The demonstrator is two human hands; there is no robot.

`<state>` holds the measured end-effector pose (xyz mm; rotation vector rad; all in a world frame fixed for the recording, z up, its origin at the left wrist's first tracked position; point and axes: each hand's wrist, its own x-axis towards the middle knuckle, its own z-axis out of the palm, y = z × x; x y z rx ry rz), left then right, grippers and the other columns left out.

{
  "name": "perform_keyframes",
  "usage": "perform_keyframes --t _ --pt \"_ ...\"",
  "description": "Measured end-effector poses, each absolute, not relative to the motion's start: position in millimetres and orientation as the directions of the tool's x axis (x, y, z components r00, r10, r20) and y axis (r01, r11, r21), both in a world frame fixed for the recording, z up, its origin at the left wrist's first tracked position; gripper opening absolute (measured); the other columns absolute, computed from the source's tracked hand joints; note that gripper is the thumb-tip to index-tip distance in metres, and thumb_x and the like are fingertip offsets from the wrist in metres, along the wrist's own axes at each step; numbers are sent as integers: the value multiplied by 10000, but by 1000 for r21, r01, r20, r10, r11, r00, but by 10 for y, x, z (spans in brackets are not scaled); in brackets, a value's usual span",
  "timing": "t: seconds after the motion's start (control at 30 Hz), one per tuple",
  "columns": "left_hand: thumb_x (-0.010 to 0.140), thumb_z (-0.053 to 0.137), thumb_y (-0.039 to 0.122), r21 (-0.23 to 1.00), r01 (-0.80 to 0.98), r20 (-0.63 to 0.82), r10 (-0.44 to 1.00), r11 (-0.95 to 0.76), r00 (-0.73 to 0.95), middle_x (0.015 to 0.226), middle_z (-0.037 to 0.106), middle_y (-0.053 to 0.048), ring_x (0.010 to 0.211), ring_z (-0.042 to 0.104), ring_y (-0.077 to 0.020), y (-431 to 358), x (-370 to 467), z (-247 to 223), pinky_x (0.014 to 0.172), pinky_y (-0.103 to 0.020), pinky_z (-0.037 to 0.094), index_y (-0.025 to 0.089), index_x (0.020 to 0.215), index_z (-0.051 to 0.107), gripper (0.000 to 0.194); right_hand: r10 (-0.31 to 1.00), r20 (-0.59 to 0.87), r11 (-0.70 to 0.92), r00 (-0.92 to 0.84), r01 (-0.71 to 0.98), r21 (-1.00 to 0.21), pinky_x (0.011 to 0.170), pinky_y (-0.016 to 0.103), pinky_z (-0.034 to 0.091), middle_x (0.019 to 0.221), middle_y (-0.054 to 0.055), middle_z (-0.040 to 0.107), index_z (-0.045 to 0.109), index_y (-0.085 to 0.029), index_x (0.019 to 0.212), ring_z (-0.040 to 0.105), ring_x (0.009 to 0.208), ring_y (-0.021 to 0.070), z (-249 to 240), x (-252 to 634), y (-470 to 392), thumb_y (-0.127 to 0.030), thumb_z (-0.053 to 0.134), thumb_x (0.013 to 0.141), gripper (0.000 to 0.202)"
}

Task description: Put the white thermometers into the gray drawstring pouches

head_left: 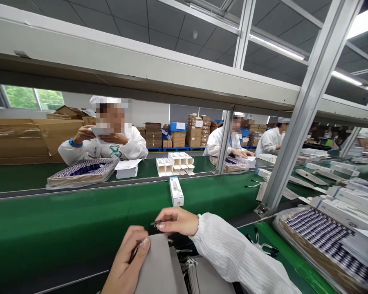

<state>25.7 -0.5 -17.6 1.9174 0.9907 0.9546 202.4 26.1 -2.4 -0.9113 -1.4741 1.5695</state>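
My left hand (129, 261) is closed round the left edge of a flat grey piece (155, 263) that looks like a soft pouch or sleeve, thumb on its face. Just above the piece's top edge, my right hand (178, 221) pinches a small black part (155, 224), perhaps a plug or clip; its kind is too small to make out. More grey pieces (213, 275) with dark cords lie below my right forearm. Beyond my hands, a white printed box (176, 191) rests on the green conveyor belt (95, 212).
A tray of batteries (322, 232) and white boxes (349, 200) stand at the right, near a slanting metal post (306, 106). Overhead runs a long shelf (141, 65). Across the belt sit co-workers (131, 143), with open white boxes (175, 163) and another battery tray (82, 171).
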Motion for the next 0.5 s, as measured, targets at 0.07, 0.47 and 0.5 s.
perform_keyframes --t 0.07,0.47,0.5 --pt "815 361 408 847 324 279 871 -422 404 842 390 0 800 432 -145 6 231 -118 687 -198 362 228 728 457 221 858 -29 -48 -513 -23 -999 490 174 429 656 -19 511 554 -125 741 502 573 63 -1 2034 230 -420 642 601 338" --pt "794 365 466 740 504 193 858 -446 476 861 450 -17 712 494 -149 -22 64 256 571 -202 403 245 912 488 279 877 172 367 -449 393 -843 373 189 297 458 -25 407 576 -121 820 355 359 57 210 1963 -93 -591 122 795 654" --pt "786 373 477 724 550 155 875 -416 459 830 457 -12 635 488 -139 -27 34 288 522 -200 395 255 1013 443 325 863 374 503 -341 506 -701 426 201 334 492 -14 437 577 -129 879 396 408 70 241 1994 -101 -567 189 802 590"
